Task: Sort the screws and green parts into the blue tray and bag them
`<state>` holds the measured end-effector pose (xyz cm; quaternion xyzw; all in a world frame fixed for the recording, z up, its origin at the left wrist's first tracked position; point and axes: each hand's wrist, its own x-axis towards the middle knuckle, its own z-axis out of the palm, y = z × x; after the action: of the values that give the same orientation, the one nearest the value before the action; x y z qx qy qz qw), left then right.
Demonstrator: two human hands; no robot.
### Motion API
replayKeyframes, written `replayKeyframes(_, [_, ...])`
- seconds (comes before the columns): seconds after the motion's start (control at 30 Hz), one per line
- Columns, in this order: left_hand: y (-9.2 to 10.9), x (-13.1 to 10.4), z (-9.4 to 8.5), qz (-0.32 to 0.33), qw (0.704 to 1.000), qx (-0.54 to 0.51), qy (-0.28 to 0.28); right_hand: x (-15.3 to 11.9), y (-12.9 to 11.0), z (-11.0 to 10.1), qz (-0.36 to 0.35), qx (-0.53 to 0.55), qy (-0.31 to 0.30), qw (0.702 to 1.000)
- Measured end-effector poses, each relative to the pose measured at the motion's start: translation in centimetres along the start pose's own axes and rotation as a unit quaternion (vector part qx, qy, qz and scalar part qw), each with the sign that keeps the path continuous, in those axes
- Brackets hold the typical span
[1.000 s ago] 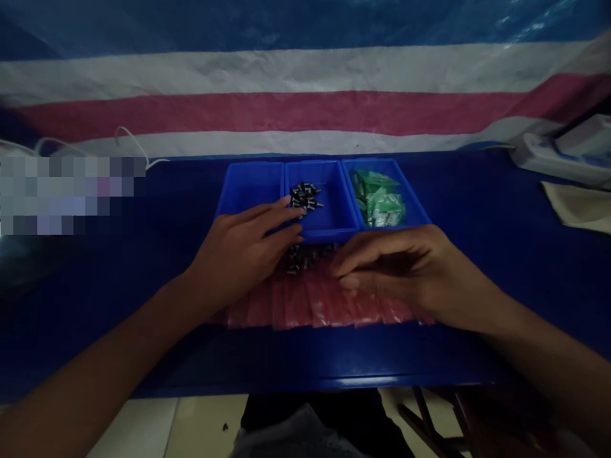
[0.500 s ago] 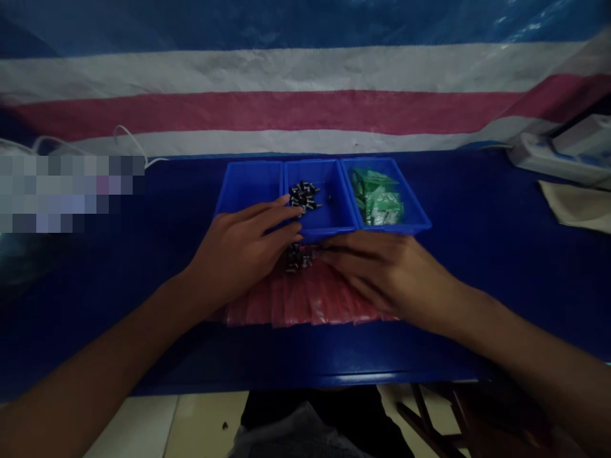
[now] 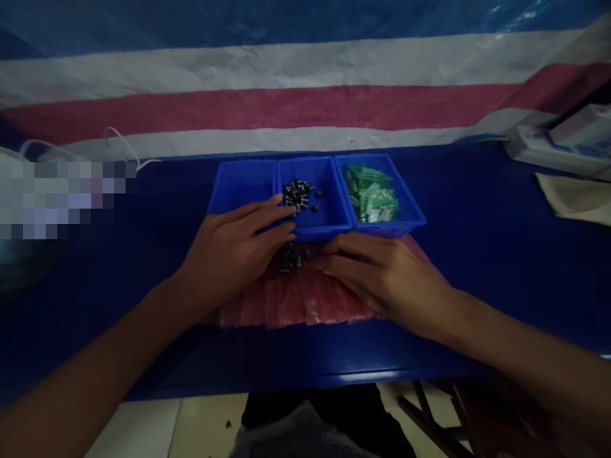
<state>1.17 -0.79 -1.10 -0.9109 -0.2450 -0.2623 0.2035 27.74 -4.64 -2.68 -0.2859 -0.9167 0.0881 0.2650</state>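
My left hand lies over the front edge of the blue bins with its fingers apart, fingertips beside the dark screws in the middle bin. A second pile of screws rests on the overlapping red plastic bags in front of the bins. To the right of that pile is my right hand, its fingers bent and close together over the bags; whatever its fingertips hold is too small or hidden to name. Green packets fill part of the right bin.
The left bin stands beside the middle one. White cables and a blurred pile are at the left. A white device and a beige cloth lie at the right. A striped sheet hangs behind the blue table.
Two screws now lie apart from the pile in the middle bin, on its right side. The view has shifted slightly; both hands stay in nearly the same places.
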Motion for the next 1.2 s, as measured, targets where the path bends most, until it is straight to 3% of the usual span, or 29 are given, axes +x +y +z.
replayKeyframes(0.13, [-0.1, -0.1, 0.1, 0.0, 1.0, 0.005, -0.009, 0.2, -0.7, -0.8, 0.003, 0.08, 0.058, 0.995])
replayKeyframes(0.23, [-0.1, 0.1, 0.0, 0.013, 1.0, 0.009, 0.0, 0.5, -0.9, -1.4, 0.059, 0.201, 0.063, 0.976])
replayKeyframes(0.37, [-0.1, 0.4, -0.2, 0.02, 1.0, 0.015, -0.003, 0.7, -0.6, -1.8, 0.195, 0.371, 0.007, 0.908])
replayKeyframes(0.43, [-0.1, 0.4, -0.2, 0.019, 1.0, 0.016, 0.002, 0.8, -0.4, -1.8, 0.229, 0.436, 0.002, 0.87])
replayKeyframes(0.53, [0.0, 0.3, -0.1, 0.015, 1.0, 0.021, 0.002, 0.8, -0.4, -2.0, 0.247, 0.493, 0.059, 0.832])
replayKeyframes(0.6, [0.0, 0.2, 0.0, 0.017, 0.999, 0.028, -0.001, 0.8, -0.6, -2.2, 0.234, 0.504, 0.103, 0.825])
replayKeyframes(0.67, [0.0, 0.1, 0.0, 0.02, 0.999, 0.031, -0.001, 0.8, -0.8, -2.2, 0.216, 0.472, 0.131, 0.845])
replayKeyframes(0.77, [0.0, 0.1, -0.1, 0.016, 1.0, 0.023, -0.004, 0.6, -0.8, -1.9, 0.142, 0.291, 0.119, 0.939])
replayKeyframes(0.83, [0.0, 0.2, -0.2, 0.014, 1.0, 0.019, -0.004, 0.4, -0.6, -1.3, 0.048, 0.137, 0.063, 0.987])
replayKeyframes(0.9, [0.0, 0.2, -0.2, 0.013, 1.0, 0.019, -0.001, 0.3, -0.4, -0.5, -0.021, 0.036, -0.01, 0.999])
replayKeyframes(0.97, [0.1, 0.3, -0.3, 0.014, 1.0, 0.019, -0.001, 0.3, -0.3, 0.1, -0.031, 0.0, -0.061, 0.998])
replayKeyframes(1.2, [0.0, 0.3, -0.3, 0.015, 1.0, 0.023, -0.002, 0.1, -0.6, 0.4, 0.029, 0.012, -0.034, 0.999])
